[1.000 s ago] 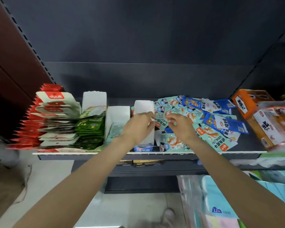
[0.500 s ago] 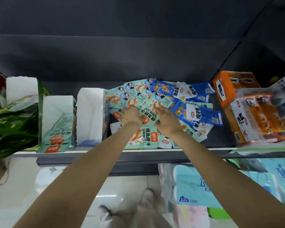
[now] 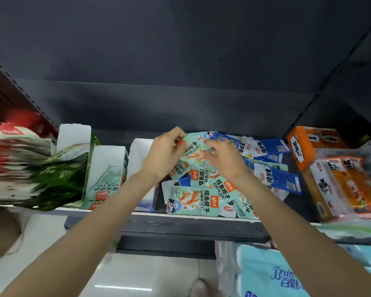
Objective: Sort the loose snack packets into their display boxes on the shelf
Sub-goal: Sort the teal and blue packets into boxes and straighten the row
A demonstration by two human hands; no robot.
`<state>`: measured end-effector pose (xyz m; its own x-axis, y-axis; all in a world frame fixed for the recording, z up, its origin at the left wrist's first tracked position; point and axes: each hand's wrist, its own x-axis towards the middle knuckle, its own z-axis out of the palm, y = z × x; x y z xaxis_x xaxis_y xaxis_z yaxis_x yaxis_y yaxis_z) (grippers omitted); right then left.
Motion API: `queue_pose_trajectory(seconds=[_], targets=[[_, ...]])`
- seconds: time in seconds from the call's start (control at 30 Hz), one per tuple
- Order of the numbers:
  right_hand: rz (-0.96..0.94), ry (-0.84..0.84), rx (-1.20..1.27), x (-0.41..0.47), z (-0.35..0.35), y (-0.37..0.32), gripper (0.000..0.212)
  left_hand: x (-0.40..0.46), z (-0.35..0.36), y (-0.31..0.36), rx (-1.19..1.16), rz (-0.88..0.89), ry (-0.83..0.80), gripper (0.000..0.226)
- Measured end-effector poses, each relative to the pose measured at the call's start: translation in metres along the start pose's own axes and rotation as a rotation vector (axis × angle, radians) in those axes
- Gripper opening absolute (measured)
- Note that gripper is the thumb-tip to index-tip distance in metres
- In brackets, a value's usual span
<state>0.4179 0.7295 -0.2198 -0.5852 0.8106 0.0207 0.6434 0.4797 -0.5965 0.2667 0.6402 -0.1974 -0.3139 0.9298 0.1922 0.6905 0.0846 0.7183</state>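
A: Step? Grip?
B: Gathering. L hand & R hand both pinch a mint packet, lifted above the pile on the shelf.
A: Next?
B: Prob. carry left to mint box, slot upright.
A: Vs 0.5 s ago?
B: Hands were flat on pile; now raised.

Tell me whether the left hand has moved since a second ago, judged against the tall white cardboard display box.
Yes. The left hand was on the tall white cardboard display box; now it is right of it, gripping a mint-green snack packet over the pile.
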Motion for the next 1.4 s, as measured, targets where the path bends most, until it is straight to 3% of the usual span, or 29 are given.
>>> queue_pose_trajectory(seconds=[0.13,0.23,0.5,0.57,0.67,0.83,0.93,1.0,1.1,1.27,1.4], targets=[[-0.064,0.021,0.235,-0.01,0.017,-0.054,0.032,-0.021,-0.065,-0.019,0.098,0.067,0.054,0.011],[-0.12,0.029,0.33,-0.013,0.04,-0.104,0.024,-0.04,-0.115,-0.031,0.161,0.142,0.11,0.006],[-0.156,0.001,0.179,-0.019,0.112,-0.19,0.055,-0.09,-0.194,-0.095,0.325,0.209,0.068,0.011],[-0.097,-0.007,0.164,-0.023,0.128,-0.193,0.053,-0.096,-0.195,-0.108,0.364,0.228,0.01,0.015],[-0.016,-0.116,0.102,-0.032,0.142,-0.191,0.019,-0.104,-0.186,-0.121,0.469,0.232,-0.182,0.021],[0.024,-0.194,-0.08,-0.037,0.15,-0.182,0.03,-0.106,-0.165,-0.126,0.909,0.376,-0.384,0.034],[0.017,-0.193,-0.126,-0.035,0.147,-0.18,0.042,-0.102,-0.155,-0.123,1.019,0.325,-0.47,0.024],[0.025,-0.182,-0.107,-0.035,0.143,-0.179,0.04,-0.099,-0.148,-0.12,0.978,0.263,-0.501,0.022],[0.024,-0.159,-0.061,-0.038,0.136,-0.172,0.036,-0.098,-0.14,-0.113,0.834,0.235,-0.425,0.027],[0.091,0.026,0.04,-0.053,0.107,-0.138,0.033,-0.091,-0.118,-0.088,0.276,0.07,-0.238,0.026],[0.195,0.089,0.026,-0.06,0.08,-0.088,0.032,-0.075,-0.076,-0.051,-0.029,0.049,-0.173,0.021]])
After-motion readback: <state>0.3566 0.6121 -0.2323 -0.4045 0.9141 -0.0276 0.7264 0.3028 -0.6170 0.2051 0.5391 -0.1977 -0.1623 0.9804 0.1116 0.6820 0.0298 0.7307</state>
